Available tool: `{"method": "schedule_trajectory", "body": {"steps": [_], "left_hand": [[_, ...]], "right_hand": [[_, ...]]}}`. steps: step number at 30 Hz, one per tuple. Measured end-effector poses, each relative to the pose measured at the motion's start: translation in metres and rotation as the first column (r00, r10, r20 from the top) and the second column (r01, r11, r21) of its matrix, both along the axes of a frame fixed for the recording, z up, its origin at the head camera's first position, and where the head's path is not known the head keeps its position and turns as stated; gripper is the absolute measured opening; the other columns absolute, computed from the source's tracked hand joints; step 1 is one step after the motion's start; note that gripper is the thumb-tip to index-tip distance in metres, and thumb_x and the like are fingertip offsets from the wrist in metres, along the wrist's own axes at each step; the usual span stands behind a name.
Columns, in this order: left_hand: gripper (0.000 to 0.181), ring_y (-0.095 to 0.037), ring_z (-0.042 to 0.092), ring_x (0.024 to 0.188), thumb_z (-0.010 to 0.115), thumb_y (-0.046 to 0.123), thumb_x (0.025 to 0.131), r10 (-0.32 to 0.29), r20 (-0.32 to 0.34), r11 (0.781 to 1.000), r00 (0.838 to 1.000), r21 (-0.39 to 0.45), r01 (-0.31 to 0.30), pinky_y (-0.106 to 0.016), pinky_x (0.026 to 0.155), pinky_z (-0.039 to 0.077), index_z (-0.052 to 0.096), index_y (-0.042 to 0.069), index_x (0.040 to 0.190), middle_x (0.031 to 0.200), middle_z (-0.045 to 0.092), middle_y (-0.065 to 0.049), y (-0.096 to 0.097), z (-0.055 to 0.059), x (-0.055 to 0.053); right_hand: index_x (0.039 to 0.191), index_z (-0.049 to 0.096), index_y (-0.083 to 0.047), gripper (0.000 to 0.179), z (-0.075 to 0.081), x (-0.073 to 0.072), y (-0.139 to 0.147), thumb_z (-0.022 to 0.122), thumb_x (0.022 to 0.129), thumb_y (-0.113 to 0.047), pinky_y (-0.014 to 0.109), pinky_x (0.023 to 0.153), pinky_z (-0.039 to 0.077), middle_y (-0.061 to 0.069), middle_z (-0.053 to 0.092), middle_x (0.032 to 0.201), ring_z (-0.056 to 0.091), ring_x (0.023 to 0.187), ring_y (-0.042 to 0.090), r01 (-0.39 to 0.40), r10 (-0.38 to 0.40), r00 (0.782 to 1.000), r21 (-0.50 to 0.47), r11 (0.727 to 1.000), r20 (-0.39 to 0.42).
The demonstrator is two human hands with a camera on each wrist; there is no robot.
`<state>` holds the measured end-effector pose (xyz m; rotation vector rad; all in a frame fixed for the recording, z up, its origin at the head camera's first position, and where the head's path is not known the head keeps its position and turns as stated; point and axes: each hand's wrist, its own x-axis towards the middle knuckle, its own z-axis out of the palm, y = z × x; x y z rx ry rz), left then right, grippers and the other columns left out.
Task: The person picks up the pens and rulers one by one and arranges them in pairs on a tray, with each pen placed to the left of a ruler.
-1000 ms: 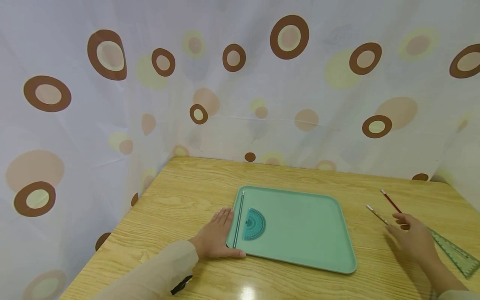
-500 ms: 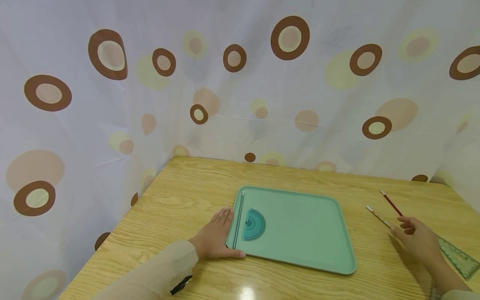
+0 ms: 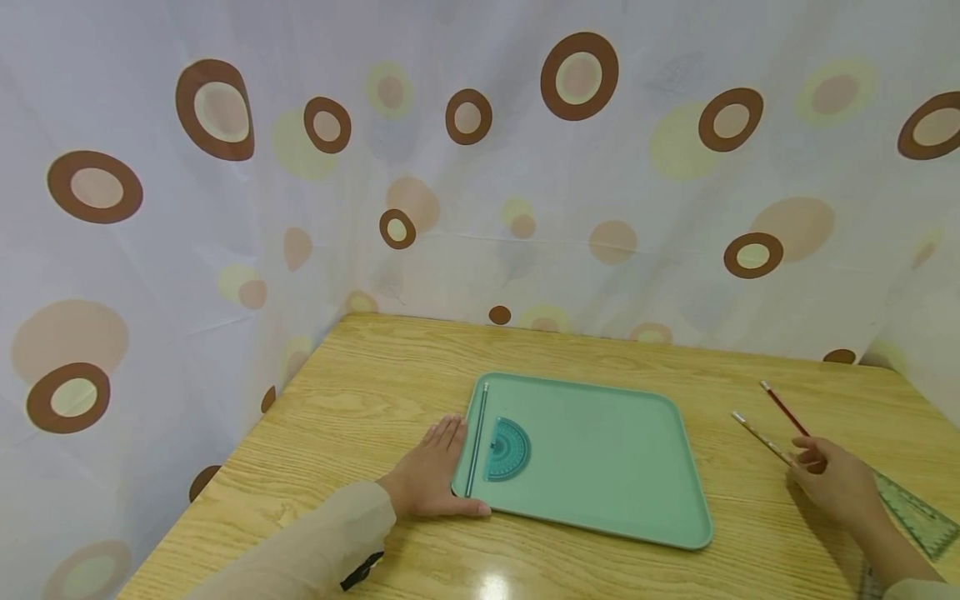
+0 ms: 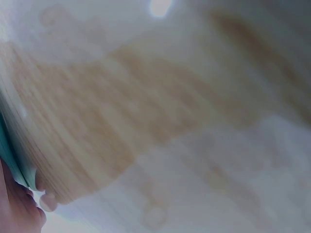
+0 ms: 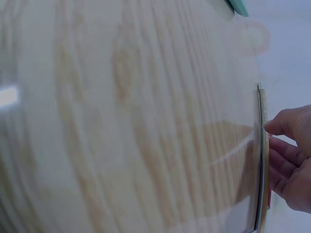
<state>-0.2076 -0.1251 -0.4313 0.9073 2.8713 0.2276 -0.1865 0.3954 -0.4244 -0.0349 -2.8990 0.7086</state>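
My left hand (image 3: 433, 475) lies flat at the left edge of a green tray (image 3: 600, 458), its thumb along the near rim. Inside the tray, a dark teal pencil (image 3: 477, 442) lies beside a clear blue protractor (image 3: 508, 450). Over on the right, my right hand (image 3: 840, 483) is low over the table with its thumb right at a patterned pencil (image 3: 761, 436). Its fingertips are near a red pencil (image 3: 783, 407); the thumb and forefinger stand a little apart. In the right wrist view, the thumb (image 5: 279, 124) overlaps the edge of the patterned pencil (image 5: 264, 160).
A clear green set square (image 3: 911, 512) lies right of my right hand, partly hidden by it. Part of a clear ruler (image 3: 870, 583) shows under the right forearm. A patterned curtain (image 3: 525, 192) rises behind the wooden table (image 3: 390, 358).
My right hand has moved slightly to the right and nearer, along the patterned pencil, which has stayed in place. The left hand and the tray have not moved.
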Motion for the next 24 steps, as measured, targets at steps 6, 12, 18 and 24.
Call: {"method": "schedule_trajectory", "body": {"steps": [6,12,18,24], "left_hand": [[0.117,-0.033,0.011,0.144,0.044,0.079,0.075,-0.002,-0.003,1.000,1.000,-0.001,0.002,-0.042,0.117,0.018,0.009,-0.006,0.147,0.154,0.011,-0.023,0.0000,-0.0004,-0.0005],[0.117,-0.033,0.010,0.144,0.045,0.079,0.075,-0.001,0.007,1.000,1.000,0.004,0.001,-0.042,0.117,0.017,0.008,-0.006,0.147,0.154,0.011,-0.023,0.0000,-0.0006,-0.0009],[0.117,-0.033,0.010,0.144,0.045,0.079,0.075,0.002,0.008,1.000,1.000,0.002,-0.002,-0.042,0.117,0.017,0.009,-0.005,0.147,0.154,0.011,-0.022,-0.0003,0.0002,0.0002],[0.116,-0.033,0.011,0.144,0.046,0.078,0.075,-0.001,0.005,1.000,1.000,0.003,0.001,-0.042,0.117,0.017,0.009,-0.006,0.147,0.154,0.011,-0.023,-0.0006,0.0011,0.0004]], "right_hand": [[0.116,0.047,0.018,0.042,0.0004,-0.0009,0.0016,0.058,0.082,-0.003,0.045,0.064,0.049,0.030,0.060,0.093,0.060,0.069,0.019,-0.009,0.009,1.000,0.025,1.000,0.003],[0.113,0.048,0.018,0.039,0.0009,-0.0017,0.0022,0.058,0.081,-0.002,0.043,0.063,0.046,0.022,0.061,0.085,0.058,0.071,0.025,-0.011,0.010,1.000,0.052,0.999,0.014],[0.112,0.049,0.019,0.039,0.0014,-0.0038,0.0024,0.057,0.080,-0.002,0.038,0.060,0.045,0.015,0.060,0.081,0.058,0.070,0.026,-0.031,0.028,0.999,0.058,0.998,0.037],[0.107,0.053,0.018,0.033,0.0039,-0.0054,0.0000,0.059,0.078,0.001,0.030,0.053,0.042,0.010,0.061,0.075,0.053,0.062,0.016,-0.078,0.074,0.996,0.107,0.991,0.041]]}}
